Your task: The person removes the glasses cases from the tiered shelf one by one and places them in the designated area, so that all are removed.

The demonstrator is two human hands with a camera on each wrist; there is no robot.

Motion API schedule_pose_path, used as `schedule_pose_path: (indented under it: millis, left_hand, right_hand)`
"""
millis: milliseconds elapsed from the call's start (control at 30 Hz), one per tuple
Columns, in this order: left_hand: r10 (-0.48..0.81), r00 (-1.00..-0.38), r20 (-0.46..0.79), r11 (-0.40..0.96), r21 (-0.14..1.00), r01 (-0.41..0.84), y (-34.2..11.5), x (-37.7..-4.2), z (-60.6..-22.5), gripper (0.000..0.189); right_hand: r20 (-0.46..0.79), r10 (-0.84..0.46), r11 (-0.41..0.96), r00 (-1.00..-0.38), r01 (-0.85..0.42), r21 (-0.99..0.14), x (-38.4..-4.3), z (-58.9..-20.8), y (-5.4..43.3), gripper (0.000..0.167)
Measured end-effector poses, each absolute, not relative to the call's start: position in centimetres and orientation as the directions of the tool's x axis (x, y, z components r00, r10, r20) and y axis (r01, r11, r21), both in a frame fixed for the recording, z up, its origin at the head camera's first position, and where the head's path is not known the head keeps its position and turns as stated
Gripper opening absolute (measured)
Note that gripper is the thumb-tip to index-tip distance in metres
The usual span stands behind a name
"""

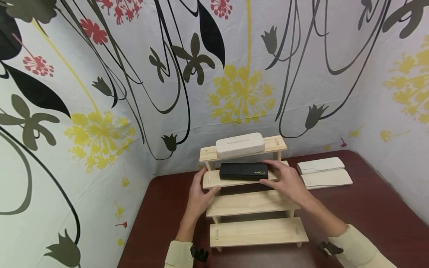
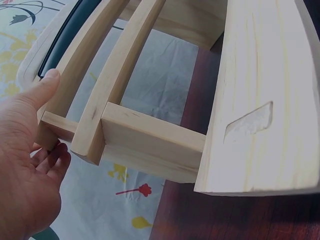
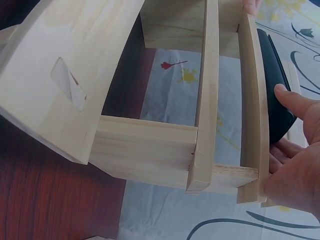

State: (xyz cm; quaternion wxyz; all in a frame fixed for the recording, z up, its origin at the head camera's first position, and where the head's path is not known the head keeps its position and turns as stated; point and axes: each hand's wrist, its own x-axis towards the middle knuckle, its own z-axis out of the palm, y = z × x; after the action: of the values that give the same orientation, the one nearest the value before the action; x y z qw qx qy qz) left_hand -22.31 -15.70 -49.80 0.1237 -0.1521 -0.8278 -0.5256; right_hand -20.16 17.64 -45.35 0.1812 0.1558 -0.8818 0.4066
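A stepped wooden display rack (image 1: 258, 231) with several shelves stands on the table. On its second shelf from the top lies a black glasses case (image 1: 242, 171) with gold lettering, its right end pinched by my right hand (image 1: 287, 182). In the right wrist view the thumb (image 3: 295, 100) touches the dark case, with the other fingers lower down by the shelf end. My left hand (image 1: 198, 195) grips the left end of that same shelf, apart from the case. The left wrist view shows its thumb (image 2: 44, 91) at the shelf's edge and fingers curled beneath.
A white glasses case (image 1: 240, 145) lies on the top shelf. To the right of the rack, another white case (image 1: 323, 172) lies opened out on the dark red table (image 1: 151, 223). A flower-printed cloth (image 1: 228, 100) hangs behind and along both sides.
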Motion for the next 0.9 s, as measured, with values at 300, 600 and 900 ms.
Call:
schedule_pose_path:
  millis: [300, 600, 900]
  left_hand:
    - [0.122, -0.922, 0.366, 0.393, 0.836, 0.384, -15.75, -22.31, -49.78, 0.087]
    - [0.125, -0.923, 0.363, 0.383, 0.841, 0.383, -15.65, -22.47, -49.84, 0.089]
    - [0.126, -0.921, 0.369, 0.387, 0.836, 0.388, -15.52, -22.4, -49.73, 0.087]
  right_hand:
    - [0.439, -0.148, 0.635, -0.886, -0.426, -0.645, -20.18, -45.31, 17.5, 0.069]
    - [0.442, -0.139, 0.638, -0.886, -0.421, -0.644, -20.14, -45.42, 17.7, 0.067]
    - [0.468, -0.148, 0.637, -0.871, -0.446, -0.629, -19.99, -45.1, 17.73, 0.067]
